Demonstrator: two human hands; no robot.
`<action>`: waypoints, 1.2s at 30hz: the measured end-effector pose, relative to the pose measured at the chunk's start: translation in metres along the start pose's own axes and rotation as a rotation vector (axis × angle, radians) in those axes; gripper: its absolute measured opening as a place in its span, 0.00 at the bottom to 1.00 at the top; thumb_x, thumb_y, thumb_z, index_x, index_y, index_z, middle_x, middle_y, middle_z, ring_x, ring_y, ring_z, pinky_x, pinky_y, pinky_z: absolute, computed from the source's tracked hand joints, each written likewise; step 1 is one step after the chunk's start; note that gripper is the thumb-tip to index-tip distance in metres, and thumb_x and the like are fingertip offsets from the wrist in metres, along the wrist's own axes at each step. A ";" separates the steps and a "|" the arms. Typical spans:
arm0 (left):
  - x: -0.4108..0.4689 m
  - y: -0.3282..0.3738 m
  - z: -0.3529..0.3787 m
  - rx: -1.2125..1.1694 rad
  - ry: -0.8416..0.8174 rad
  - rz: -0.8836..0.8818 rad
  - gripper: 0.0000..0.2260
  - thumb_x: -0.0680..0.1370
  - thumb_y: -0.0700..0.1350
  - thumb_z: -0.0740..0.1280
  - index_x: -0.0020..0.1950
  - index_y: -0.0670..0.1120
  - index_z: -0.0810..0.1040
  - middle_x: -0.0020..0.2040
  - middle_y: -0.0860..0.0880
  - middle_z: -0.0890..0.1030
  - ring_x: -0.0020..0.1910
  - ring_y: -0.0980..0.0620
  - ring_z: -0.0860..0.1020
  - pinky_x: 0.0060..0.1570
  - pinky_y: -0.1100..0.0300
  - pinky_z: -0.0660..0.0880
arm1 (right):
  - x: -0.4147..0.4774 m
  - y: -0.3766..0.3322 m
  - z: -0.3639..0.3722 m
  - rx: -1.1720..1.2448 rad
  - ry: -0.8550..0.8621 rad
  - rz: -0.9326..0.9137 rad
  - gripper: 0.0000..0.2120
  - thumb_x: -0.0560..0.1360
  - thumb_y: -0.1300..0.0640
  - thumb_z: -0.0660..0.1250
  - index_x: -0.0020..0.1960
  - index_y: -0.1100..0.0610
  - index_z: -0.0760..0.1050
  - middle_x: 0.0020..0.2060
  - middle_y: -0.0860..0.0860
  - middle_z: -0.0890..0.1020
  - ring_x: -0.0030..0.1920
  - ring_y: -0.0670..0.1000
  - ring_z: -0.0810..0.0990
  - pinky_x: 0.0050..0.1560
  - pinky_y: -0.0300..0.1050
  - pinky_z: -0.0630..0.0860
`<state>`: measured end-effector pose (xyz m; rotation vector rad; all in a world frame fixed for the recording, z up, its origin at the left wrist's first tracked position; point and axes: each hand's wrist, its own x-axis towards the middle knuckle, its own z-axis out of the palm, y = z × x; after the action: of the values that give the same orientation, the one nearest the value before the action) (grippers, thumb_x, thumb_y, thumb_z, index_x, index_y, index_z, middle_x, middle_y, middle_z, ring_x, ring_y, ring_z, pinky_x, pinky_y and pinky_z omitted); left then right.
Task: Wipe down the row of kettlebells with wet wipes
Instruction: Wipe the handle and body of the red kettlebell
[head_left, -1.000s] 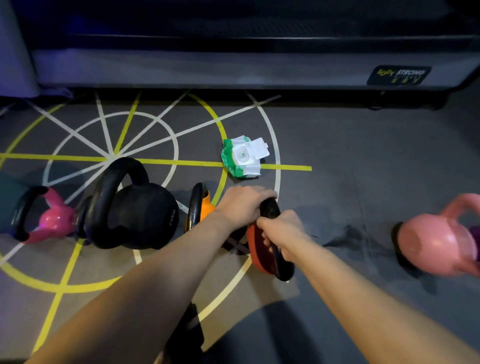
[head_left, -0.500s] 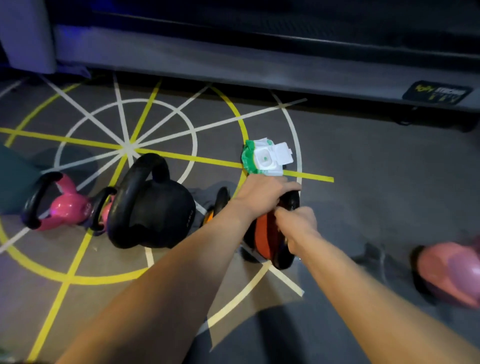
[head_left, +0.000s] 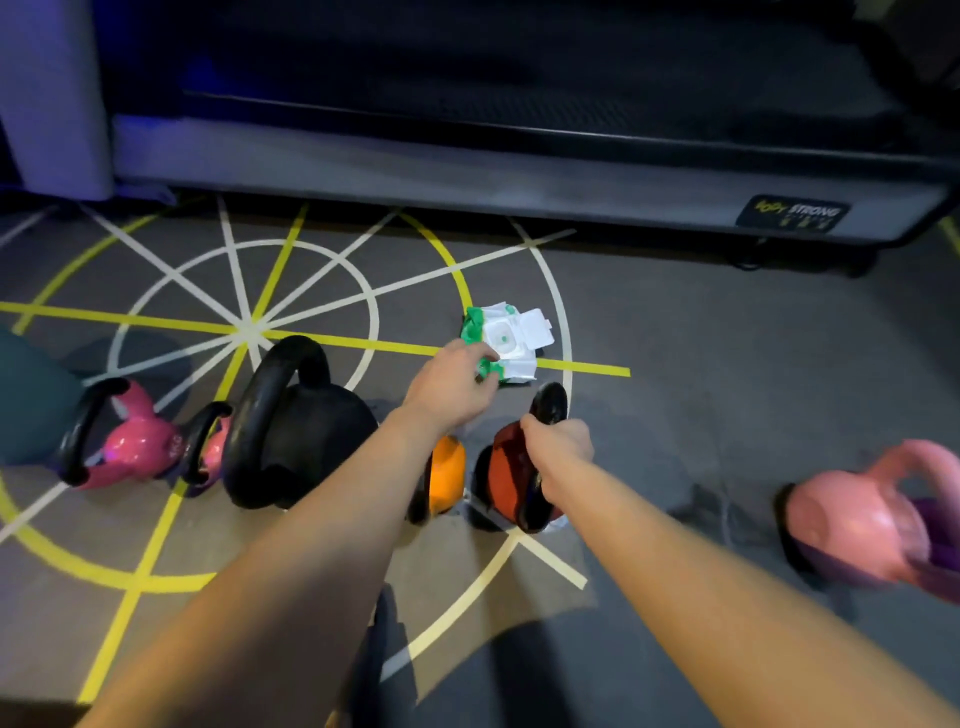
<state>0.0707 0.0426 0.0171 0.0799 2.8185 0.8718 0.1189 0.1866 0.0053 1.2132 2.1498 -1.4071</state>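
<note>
The machine label (head_left: 792, 214) at 2 o'clock reads "STRONG" — the rest is blurred. The right hand (head_left: 558, 441) clenches the red kettlebell (head_left: 506, 467) by its handle — the left hand (head_left: 449, 382) pinches the wet wipes pack (head_left: 511, 345) at 12 o'clock. An orange kettlebell (head_left: 448, 475) stands just beside the red one at 9 o'clock.

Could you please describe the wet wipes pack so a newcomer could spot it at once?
Start at the circle painted on the floor. At its right rim, beyond the kettlebell row, lies the wet wipes pack. It alone is white and green, its lid open.

Orange kettlebell (head_left: 448, 475) half hidden behind left forearm (head_left: 311, 545); pink kettlebell (head_left: 857, 525) blurred, edge-cropped.
</note>
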 end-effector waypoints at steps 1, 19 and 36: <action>-0.005 0.003 0.000 -0.138 0.003 -0.067 0.12 0.80 0.48 0.67 0.63 0.51 0.78 0.60 0.46 0.75 0.57 0.46 0.77 0.50 0.56 0.70 | -0.003 -0.002 -0.001 -0.047 0.025 -0.032 0.26 0.74 0.48 0.73 0.65 0.60 0.68 0.61 0.58 0.77 0.60 0.62 0.78 0.58 0.52 0.74; -0.104 -0.017 -0.084 -0.470 0.205 -0.173 0.07 0.80 0.46 0.71 0.55 0.47 0.76 0.39 0.45 0.84 0.36 0.48 0.79 0.37 0.57 0.75 | -0.087 -0.027 0.000 -0.461 -0.230 -0.773 0.22 0.76 0.53 0.70 0.68 0.51 0.70 0.65 0.53 0.70 0.65 0.55 0.71 0.66 0.50 0.71; -0.188 -0.242 -0.357 -0.451 0.812 -0.681 0.03 0.74 0.43 0.74 0.41 0.45 0.82 0.37 0.46 0.81 0.43 0.47 0.82 0.38 0.59 0.76 | -0.247 -0.157 0.234 -0.156 -0.686 -0.965 0.06 0.69 0.50 0.71 0.46 0.46 0.78 0.40 0.49 0.84 0.42 0.54 0.86 0.47 0.59 0.83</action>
<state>0.1857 -0.3752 0.2000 -1.4896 2.7877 1.5349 0.1001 -0.1599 0.1466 -0.4539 2.2632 -1.5711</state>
